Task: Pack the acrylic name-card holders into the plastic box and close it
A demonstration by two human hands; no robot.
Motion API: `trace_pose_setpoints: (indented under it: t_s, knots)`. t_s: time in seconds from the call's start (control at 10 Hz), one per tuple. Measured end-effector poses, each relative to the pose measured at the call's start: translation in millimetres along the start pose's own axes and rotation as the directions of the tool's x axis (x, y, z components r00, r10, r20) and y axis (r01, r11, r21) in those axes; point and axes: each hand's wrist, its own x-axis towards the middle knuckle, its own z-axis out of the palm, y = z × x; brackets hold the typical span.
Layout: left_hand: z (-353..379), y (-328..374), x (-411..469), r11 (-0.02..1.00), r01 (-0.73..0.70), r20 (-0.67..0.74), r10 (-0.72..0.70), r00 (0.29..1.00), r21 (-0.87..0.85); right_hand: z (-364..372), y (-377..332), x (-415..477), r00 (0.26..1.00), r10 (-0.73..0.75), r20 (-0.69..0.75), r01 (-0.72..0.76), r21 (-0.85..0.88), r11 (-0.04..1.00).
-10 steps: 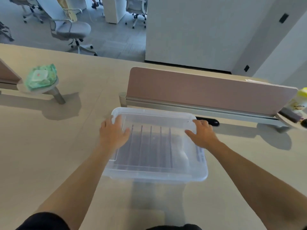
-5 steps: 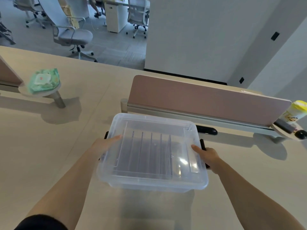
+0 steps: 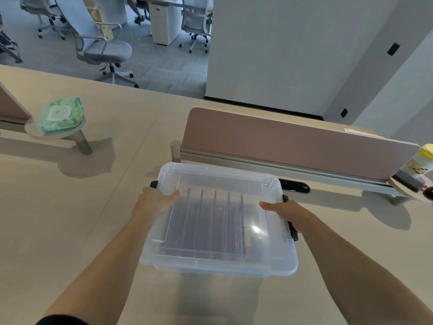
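Observation:
A clear plastic box (image 3: 218,261) stands on the beige desk in front of me with its clear lid (image 3: 220,174) on top. Through the lid I see several acrylic name-card holders (image 3: 215,221) standing in a row inside. My left hand (image 3: 153,202) grips the box's left edge, thumb on the lid, over a black latch (image 3: 154,184). My right hand (image 3: 284,211) grips the right edge, thumb on the lid, its fingers curled around the black latch (image 3: 293,232) on that side.
A pink desk divider (image 3: 293,146) runs just behind the box, with a black object (image 3: 295,186) at its foot. A green wipes pack (image 3: 61,114) lies on a small round shelf at left. A yellow-capped bottle (image 3: 421,160) stands at far right. Office chairs stand beyond the desk.
Both hands slid from flat on top of the lid down to the box's side edges at the black latches. The view has tilted and the box appears nearer.

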Motion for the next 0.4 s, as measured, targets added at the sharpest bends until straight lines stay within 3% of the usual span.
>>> trace_pose_setpoints:
  t_s: [0.1,0.2,0.3,0.4]
  knots:
    - [3.9,7.8,-0.6,0.999,0.043,-0.016,-0.043,0.999,0.026,3.9,-10.7,-1.2,0.999,0.033,0.000,-0.033,0.023,0.999]
    - [11.3,27.8,-19.5,0.991,0.110,-0.095,-0.102,0.990,0.073,10.7,-24.5,-8.0,0.998,0.027,-0.049,-0.029,-0.050,0.998]
    - [16.0,42.7,-36.7,0.974,0.126,-0.086,-0.111,0.990,0.191,10.7,-20.2,-19.3,0.998,0.007,-0.054,-0.016,-0.162,0.987]
    - [36.6,20.4,-45.5,0.934,-0.069,-0.140,0.125,0.982,0.350,-16.3,-42.7,-47.4,0.991,-0.115,-0.071,0.105,-0.130,0.986]
